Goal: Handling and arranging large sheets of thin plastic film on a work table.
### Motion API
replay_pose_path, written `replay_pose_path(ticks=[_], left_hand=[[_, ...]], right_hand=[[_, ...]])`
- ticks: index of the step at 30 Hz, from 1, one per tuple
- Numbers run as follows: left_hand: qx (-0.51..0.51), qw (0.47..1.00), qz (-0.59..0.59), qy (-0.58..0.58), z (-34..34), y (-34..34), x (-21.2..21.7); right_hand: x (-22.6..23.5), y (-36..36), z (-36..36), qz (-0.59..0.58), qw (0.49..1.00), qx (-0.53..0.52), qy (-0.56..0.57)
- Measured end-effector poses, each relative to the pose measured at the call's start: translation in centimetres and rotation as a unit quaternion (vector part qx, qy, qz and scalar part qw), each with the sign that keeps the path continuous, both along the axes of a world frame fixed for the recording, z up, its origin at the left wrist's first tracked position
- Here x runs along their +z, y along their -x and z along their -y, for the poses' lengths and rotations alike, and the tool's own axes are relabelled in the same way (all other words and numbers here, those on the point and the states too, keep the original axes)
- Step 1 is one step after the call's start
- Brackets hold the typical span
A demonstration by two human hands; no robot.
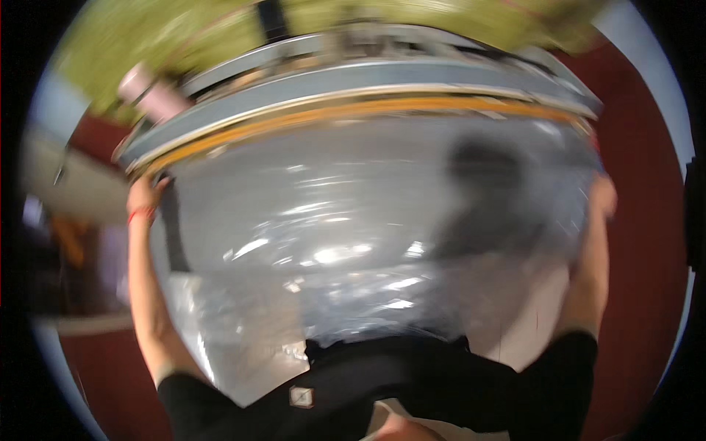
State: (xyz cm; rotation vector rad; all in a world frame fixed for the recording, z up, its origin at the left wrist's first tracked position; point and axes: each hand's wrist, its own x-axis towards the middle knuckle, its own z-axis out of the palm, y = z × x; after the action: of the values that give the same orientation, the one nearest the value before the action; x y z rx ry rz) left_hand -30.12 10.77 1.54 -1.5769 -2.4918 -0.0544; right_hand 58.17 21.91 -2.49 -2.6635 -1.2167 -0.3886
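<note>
Clear plastic film [353, 309] spread over what looks like a grey table [353, 143], near edge sagging by the black shirt [419, 375], far edge up near the orange strip [331, 112]. Likely light, limp, slick, easy to crease; I'd hold both side edges or far corners with a flat pinch, even tension. Left hand [145, 195] at far-left corner, right hand [603, 195] by far-right; fingers blurred, can't tell if pinching film or resting. Beyond: grey rail [382, 76], pink bottle [152, 94] by its left end, yellow-green sheet [162, 33]
</note>
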Motion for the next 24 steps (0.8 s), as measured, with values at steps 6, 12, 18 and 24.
replay_pose_path(ticks=[6, 12, 18, 24], left_hand=[[-0.302, 0.804, 0.511, 0.006, -3.8, -28.5, -0.2], [-0.431, 0.585, 0.655, 0.206, 0.4, -55.8, -2.0], [-0.426, 0.695, 0.551, 0.178, 6.7, -59.6, -10.1], [-0.376, 0.802, 0.45, 0.108, 9.1, -44.0, -7.8]], right_hand=[[-2.4, -1.9, -2.4, 0.004, 0.996, -0.023, -0.082], [-2.6, -4.0, -1.3, -0.03, 0.99, -0.013, -0.136], [-2.6, -3.0, -1.5, -0.02, 0.992, 0.01, -0.124], [-1.2, -1.7, -0.5, 0.013, 0.998, -0.006, -0.055]])
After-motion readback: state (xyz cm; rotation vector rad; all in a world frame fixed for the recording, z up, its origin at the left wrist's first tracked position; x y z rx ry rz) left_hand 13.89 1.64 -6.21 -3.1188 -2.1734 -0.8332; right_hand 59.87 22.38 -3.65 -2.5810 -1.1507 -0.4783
